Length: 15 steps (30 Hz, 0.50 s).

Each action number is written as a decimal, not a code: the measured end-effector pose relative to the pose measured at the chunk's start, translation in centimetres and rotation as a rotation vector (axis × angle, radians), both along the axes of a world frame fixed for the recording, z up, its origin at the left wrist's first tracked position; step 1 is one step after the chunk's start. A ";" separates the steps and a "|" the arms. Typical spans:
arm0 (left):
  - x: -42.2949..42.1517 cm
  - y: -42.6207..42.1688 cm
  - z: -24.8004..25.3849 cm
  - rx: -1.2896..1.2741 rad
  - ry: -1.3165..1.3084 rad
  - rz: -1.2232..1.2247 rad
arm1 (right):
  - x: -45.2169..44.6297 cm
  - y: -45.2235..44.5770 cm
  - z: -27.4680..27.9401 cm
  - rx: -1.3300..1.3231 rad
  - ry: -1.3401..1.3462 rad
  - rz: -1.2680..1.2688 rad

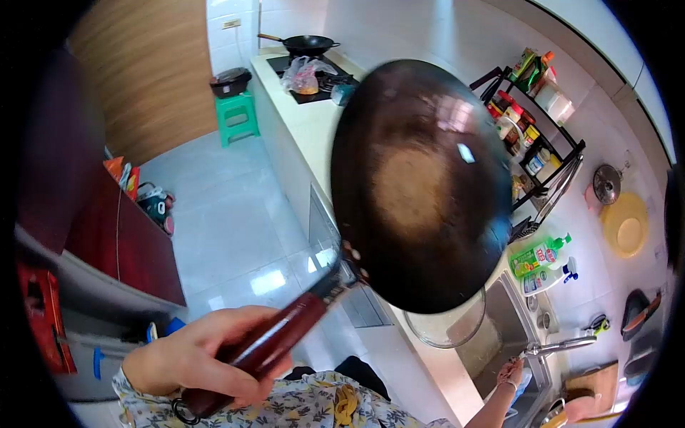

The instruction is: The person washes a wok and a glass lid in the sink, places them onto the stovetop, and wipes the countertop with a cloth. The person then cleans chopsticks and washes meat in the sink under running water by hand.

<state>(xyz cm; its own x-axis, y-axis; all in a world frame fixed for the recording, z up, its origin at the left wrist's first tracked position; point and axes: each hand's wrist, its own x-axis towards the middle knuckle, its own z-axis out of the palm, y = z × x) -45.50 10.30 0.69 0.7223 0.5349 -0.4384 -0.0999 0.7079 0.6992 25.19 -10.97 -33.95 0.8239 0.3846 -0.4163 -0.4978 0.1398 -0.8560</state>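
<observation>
My left hand (214, 349) is closed around the dark red handle of a wok (428, 207), holding it up, tilted, in front of the counter. The wok is dark and shiny, with a tan-brown patch at its middle. Rivets show where the handle joins it. Down at the sink (492, 342), my right hand (510, 372) is just under the metal faucet (560, 346), fingers curled. What it grips is too small to make out. Something blue and white (522, 389) lies beside that wrist. Partly behind the wok, a clear glass lid (449, 342) lies by the sink's edge.
Green soap (531, 258) and a white spray bottle (546, 279) stand behind the sink. Beyond them is a black spice rack (564, 135). Another wok (307, 44) and a plastic bag (307, 75) sit at the stove. A green stool (237, 114) stands on the floor.
</observation>
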 end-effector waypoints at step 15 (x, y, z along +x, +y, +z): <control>-13.1 14.2 -7.7 0.151 0.006 0.874 | 0.1 10.3 9.7 -1.556 -0.787 -0.192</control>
